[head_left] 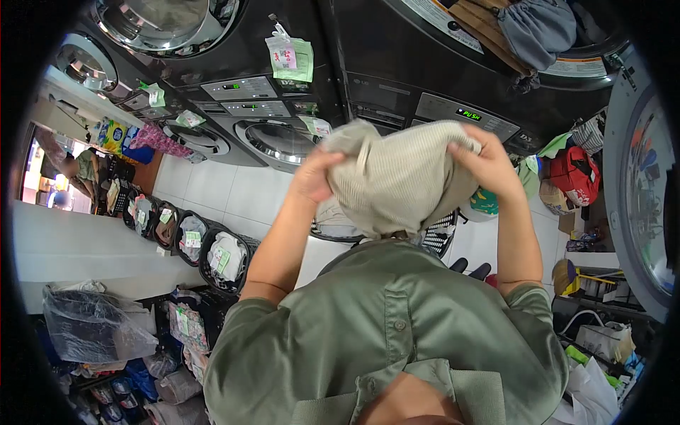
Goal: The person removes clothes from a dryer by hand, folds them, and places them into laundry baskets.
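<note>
A beige ribbed garment (pixel 397 177) is stretched between my two hands in front of my chest, bunched and hanging in folds. My left hand (pixel 316 175) grips its left edge with the thumb on top. On the other side, my right hand (pixel 489 161) pinches the upper right edge between thumb and fingers. What kind of garment it is cannot be made out. Behind and below the cloth, a dark laundry basket (pixel 440 232) is partly hidden.
Stacked dark dryers and washers (pixel 382 92) stand ahead, with an open round door (pixel 648 177) at the right. A blue-grey cloth (pixel 542 32) hangs from an upper machine. Tagged laundry baskets (pixel 225 256) line the left side; a red bag (pixel 574 176) sits at the right.
</note>
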`<control>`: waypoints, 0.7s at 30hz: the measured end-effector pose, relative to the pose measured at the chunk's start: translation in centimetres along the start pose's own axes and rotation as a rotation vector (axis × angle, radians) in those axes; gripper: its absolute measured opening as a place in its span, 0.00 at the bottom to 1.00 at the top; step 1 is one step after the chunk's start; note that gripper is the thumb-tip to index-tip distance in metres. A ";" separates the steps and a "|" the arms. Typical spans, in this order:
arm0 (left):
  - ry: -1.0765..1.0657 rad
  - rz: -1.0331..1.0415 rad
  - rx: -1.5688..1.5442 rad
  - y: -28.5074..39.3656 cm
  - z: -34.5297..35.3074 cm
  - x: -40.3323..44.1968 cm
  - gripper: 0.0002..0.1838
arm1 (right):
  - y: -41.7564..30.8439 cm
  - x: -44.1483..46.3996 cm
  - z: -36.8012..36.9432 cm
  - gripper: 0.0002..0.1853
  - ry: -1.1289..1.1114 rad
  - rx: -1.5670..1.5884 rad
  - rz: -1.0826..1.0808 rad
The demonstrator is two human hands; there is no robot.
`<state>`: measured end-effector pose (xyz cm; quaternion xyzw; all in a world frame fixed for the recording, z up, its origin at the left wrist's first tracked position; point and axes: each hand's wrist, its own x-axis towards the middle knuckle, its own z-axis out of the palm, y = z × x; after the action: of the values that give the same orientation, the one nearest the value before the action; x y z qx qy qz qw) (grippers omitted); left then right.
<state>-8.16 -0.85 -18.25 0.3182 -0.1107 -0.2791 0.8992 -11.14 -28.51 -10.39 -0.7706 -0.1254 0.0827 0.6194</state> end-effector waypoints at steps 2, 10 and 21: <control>0.127 0.126 0.007 2.3 -0.5 -0.4 0.29 | 1.6 1.5 -0.7 0.11 0.257 -0.353 -0.450; -0.258 0.357 0.211 8.9 1.3 0.1 0.16 | -2.2 1.0 -3.3 0.10 -0.033 0.392 -0.236; -0.087 0.706 2.197 15.1 4.2 -3.3 0.13 | -6.3 0.3 -11.3 0.13 -0.034 -0.825 -0.256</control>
<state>-5.91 8.63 -5.50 0.8704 -0.4078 0.2241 0.1607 -8.26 -37.75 -1.75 -0.9305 -0.2525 -0.0393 0.2624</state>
